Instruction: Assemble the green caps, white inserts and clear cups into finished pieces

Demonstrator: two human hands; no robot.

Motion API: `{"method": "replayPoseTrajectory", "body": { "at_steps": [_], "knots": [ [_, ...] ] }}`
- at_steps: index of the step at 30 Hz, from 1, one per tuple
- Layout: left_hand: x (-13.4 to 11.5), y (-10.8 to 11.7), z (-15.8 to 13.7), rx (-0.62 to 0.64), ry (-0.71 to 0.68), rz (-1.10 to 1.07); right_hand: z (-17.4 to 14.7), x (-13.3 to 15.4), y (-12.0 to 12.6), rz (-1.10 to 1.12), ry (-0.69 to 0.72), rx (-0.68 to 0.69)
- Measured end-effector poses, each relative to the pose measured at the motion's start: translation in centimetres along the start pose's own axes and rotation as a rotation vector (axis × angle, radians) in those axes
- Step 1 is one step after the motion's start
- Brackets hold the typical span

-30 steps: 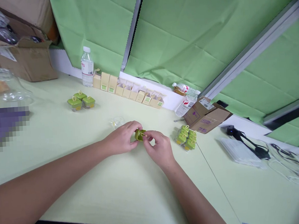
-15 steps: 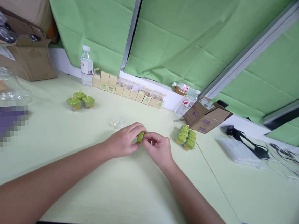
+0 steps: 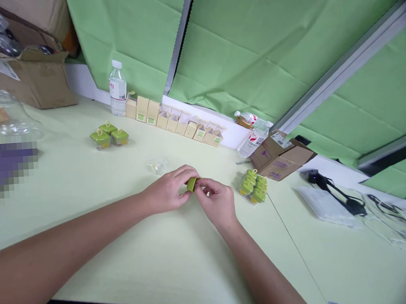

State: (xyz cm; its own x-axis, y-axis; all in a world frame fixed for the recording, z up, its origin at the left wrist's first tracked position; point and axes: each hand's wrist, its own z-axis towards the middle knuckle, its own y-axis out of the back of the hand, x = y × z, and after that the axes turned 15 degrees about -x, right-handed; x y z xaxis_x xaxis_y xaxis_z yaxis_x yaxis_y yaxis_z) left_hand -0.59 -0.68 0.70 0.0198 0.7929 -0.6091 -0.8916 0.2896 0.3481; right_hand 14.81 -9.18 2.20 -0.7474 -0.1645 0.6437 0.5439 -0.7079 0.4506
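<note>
Over the middle of the table my left hand (image 3: 172, 189) grips a small green lid (image 3: 191, 184) between thumb and fingers. My right hand (image 3: 215, 199) meets it from the other side, its thumb and forefinger pinched at the lid's inner side; whether something small sits in that pinch is hidden. Just beyond my left hand lies a clear plastic container (image 3: 158, 165), lidless. To the right of my right hand stands a cluster of small clear containers with green looped lids (image 3: 253, 186). Three more green-lidded containers (image 3: 109, 135) stand together at the left.
A row of small cardboard boxes (image 3: 173, 121) lines the back edge beside an upright water bottle (image 3: 117, 89). Bottles (image 3: 254, 139) lie near a carton (image 3: 279, 155). At right are a black headset (image 3: 336, 193) and cables; at left, a glass jar (image 3: 11, 114) and large box (image 3: 45, 82).
The lid has turned slightly in my fingers, and my right hand has shifted a little to the right. Everything else on the table stays put.
</note>
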Motion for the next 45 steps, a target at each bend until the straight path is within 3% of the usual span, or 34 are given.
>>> {"method": "replayPoseTrajectory", "body": {
  "at_steps": [18, 24, 37, 41, 45],
  "knots": [
    [-0.2, 0.1, 0.1, 0.004, 0.007, 0.061, -0.3, -1.0, -0.7, 0.04, -0.081, -0.014],
    [-0.2, 0.1, 0.1, 0.016, -0.004, 0.05, -0.4, -1.6, -1.0, 0.197, -0.18, 0.046],
    [0.0, 0.1, 0.3, -0.057, 0.0, 0.027, 0.1, -1.4, -0.4, 0.173, 0.065, 0.07],
    [0.2, 0.0, 0.3, -0.101, -0.016, 0.018, 0.2, -1.3, -0.2, 0.2, -0.034, 0.041],
    [0.2, 0.0, 0.2, -0.13, -0.049, 0.016, 0.6, -1.5, -0.3, 0.354, -0.28, 0.006]
  ]
}}
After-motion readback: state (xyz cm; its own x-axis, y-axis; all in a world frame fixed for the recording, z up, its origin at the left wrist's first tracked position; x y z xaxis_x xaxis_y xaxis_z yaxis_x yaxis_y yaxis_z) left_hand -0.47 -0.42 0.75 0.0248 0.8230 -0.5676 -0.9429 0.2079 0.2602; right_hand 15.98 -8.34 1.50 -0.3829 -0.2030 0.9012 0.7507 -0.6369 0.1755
